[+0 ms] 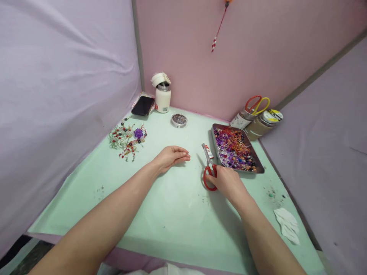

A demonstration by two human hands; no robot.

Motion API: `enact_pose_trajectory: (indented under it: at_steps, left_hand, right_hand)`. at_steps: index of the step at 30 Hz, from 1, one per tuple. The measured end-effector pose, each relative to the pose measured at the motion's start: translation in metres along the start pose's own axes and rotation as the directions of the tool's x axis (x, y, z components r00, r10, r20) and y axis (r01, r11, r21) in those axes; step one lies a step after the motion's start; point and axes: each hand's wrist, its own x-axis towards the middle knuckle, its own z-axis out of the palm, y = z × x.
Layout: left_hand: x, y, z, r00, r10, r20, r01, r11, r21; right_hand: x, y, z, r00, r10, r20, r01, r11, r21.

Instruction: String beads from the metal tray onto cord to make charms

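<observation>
Red scissors (210, 163) in the right hand (229, 182), right of centre!
Its fingers, partly hidden, clamp the handles; mid-frame, the left hand (172, 157) has fingers together, and anything thin between them can't be made out.

At the far left corner of the desk (172, 225) I see a black phone (143, 106) lying on some packaging (148, 94), just beside a white bottle (163, 101) with its lid (159, 79) flipped open. Over on the far right I make out a labelled jar (240, 120) with red and yellow looped handles (254, 96) sticking out, and next to it a brownish jar (256, 129). Crumpled white tissue (287, 225) lies near the right edge. Lilac cloth (63, 95) hangs to either side, and a red-and-white cord (214, 42) dangles by the pink wall (180, 49).
</observation>
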Motion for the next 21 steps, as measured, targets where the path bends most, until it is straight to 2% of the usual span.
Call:
enact_pose_trajectory:
  at_steps: [5,9,13,17,21]
  left_hand:
    - [0.0,-0.004,0.006,0.998,0.038,-0.045,-0.036,0.998,0.047]
    - [0.0,-0.006,0.007,0.998,0.048,-0.039,-0.045,0.996,0.081]
    - [0.001,-0.006,0.007,0.999,0.034,-0.033,-0.032,0.997,0.075]
    - [0.0,-0.005,0.004,0.998,0.052,-0.017,-0.052,0.998,0.032]
    - [0.0,-0.005,0.003,0.998,0.061,-0.005,-0.062,0.998,-0.021]
  right_hand:
    - [-0.001,0.002,0.003,1.0,-0.013,-0.026,0.015,0.998,0.063]
    - [-0.006,-0.004,-0.006,0.998,-0.03,-0.056,0.033,0.998,0.046]
    - [0.001,-0.013,-0.021,0.975,-0.19,-0.112,0.204,0.97,0.133]
    - [0.022,-0.022,-0.03,0.898,-0.396,-0.19,0.433,0.869,0.237]
    - [0.037,-0.035,-0.03,0.745,-0.609,-0.271,0.667,0.683,0.298]
